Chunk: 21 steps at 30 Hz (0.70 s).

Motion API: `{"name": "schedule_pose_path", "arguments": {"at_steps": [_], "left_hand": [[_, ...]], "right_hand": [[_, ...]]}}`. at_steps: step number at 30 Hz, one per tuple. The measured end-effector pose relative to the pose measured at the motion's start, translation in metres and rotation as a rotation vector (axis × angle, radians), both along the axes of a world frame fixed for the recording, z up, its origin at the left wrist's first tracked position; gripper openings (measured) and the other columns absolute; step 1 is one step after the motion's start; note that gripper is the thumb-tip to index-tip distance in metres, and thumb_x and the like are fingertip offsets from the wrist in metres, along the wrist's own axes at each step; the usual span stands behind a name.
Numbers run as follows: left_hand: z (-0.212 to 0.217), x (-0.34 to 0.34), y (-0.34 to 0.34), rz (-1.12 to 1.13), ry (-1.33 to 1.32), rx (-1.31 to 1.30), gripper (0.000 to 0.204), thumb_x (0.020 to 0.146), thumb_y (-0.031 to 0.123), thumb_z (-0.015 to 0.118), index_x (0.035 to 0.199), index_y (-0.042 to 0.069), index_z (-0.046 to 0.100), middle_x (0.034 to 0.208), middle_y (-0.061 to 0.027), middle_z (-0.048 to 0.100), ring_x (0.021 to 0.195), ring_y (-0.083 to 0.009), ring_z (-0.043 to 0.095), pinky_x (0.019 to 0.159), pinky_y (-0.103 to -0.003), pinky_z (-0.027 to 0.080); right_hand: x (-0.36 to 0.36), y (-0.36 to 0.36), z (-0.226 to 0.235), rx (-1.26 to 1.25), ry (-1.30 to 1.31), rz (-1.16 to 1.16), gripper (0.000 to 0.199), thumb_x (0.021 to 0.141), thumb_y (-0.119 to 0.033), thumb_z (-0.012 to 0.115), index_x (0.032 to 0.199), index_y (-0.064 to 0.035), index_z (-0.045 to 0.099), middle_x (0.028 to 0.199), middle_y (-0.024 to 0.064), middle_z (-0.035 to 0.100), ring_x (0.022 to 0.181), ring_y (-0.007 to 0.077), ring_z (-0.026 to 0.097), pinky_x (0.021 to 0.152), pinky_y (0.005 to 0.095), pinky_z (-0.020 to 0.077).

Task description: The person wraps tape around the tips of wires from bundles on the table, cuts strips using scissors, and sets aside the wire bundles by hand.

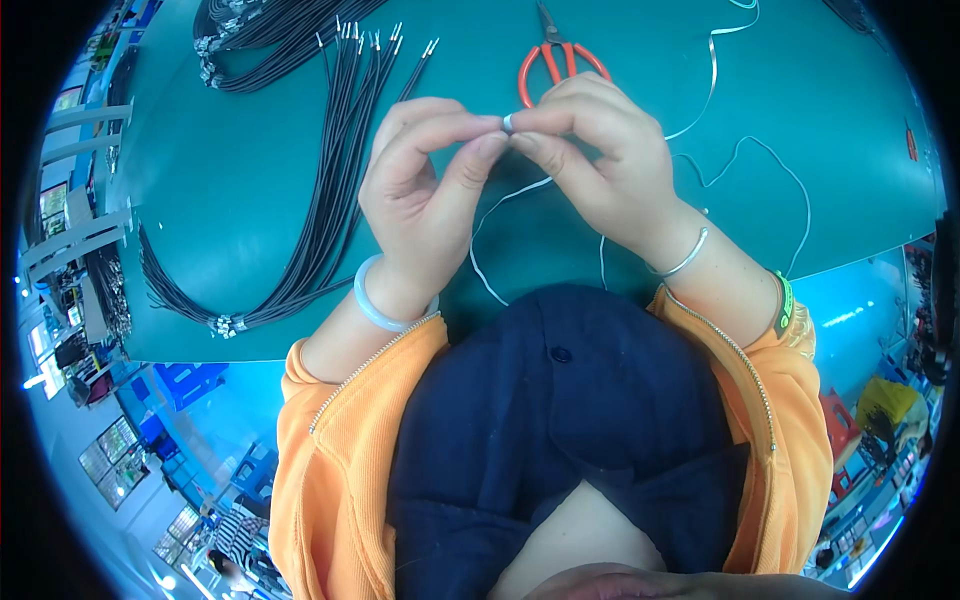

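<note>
My left hand (420,170) and my right hand (612,150) meet fingertip to fingertip above the green table. Both are closed in a pinch on a small whitish piece (508,123) between thumbs and forefingers; its exact kind is too small to tell. A thin white cord (476,245) loops over the table below my hands, partly hidden by my right hand. Just beyond my right hand lie red-handled scissors (566,65), blades pointing away. To the left of my left hand rests a bundle of black cables (318,215) with metal-tipped ends.
The green table (240,160) curves round in front of me. More coiled black cables (270,45) lie at the far left. White cord (713,75) trails across the right side, and a small red object (911,143) sits near the right edge. Blue stools (187,383) stand on the floor at left.
</note>
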<state>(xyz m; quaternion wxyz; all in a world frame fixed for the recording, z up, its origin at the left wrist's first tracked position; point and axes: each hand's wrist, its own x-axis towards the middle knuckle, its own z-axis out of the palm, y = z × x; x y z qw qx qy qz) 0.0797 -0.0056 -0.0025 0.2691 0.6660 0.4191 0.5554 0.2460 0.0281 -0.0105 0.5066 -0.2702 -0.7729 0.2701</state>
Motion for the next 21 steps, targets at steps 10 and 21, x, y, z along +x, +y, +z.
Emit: {"name": "schedule_pose_path", "arguments": {"at_steps": [10,21], "left_hand": [[-0.026,0.005,0.013,0.066,0.773,-0.139,0.008,0.08,0.009,0.063,0.084,0.002,0.062,0.079,-0.0083,0.057,0.075,-0.0145,0.056,0.063,-0.024,0.043],[-0.004,0.0,0.007,-0.27,-0.464,-1.055,0.018,0.09,0.021,0.053,0.093,0.004,0.057,0.063,-0.0025,0.05,0.053,-0.0069,0.042,0.052,-0.019,0.031]], "right_hand": [[0.046,0.061,-0.031,-0.422,1.565,0.843,0.014,0.088,-0.007,0.055,0.097,0.0013,0.059,0.084,0.0049,0.061,0.076,0.0092,0.053,0.071,0.0215,0.0427],[0.018,0.012,-0.018,-0.633,0.542,0.139,0.015,0.086,-0.007,0.058,0.098,0.001,0.06,0.094,0.007,0.063,0.087,0.0123,0.059,0.078,0.024,0.0461]]}}
